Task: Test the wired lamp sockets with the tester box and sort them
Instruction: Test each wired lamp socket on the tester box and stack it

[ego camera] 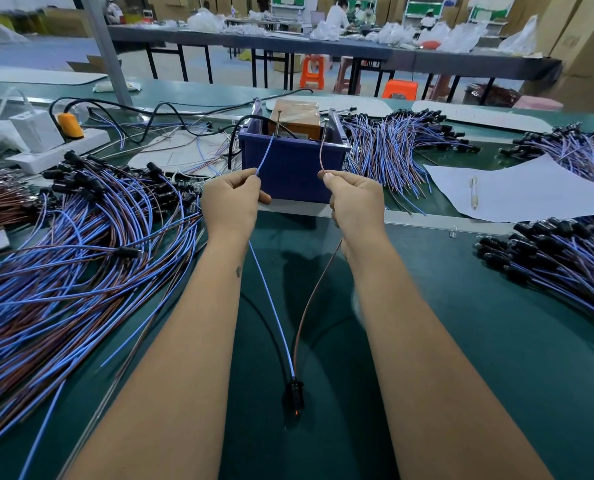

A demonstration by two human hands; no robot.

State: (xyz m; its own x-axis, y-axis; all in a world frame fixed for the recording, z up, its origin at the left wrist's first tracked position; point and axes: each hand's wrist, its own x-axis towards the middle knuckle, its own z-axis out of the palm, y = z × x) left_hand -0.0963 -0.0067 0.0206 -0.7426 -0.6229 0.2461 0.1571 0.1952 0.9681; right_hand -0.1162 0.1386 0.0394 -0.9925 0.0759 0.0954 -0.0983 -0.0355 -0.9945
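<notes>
Pinching the blue lead [266, 152] in the left hand [231, 199] and the brown lead [322, 147] in the right hand [354, 199], the person is touching both tips to the tester [290, 168] pins and should be keeping them steady while watching the socket [293, 393] for a glow.

A factory floor – long worktables [323, 46], heaped wired sockets [63, 244], stacked cartons [579, 39]

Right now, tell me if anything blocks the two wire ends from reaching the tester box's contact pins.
Nothing visible does. The left hand pinches the blue wire, the right hand the brown wire; both ends rise free over the blue bin's front wall toward the pins of the tester box. The socket lies on the table below.
</notes>
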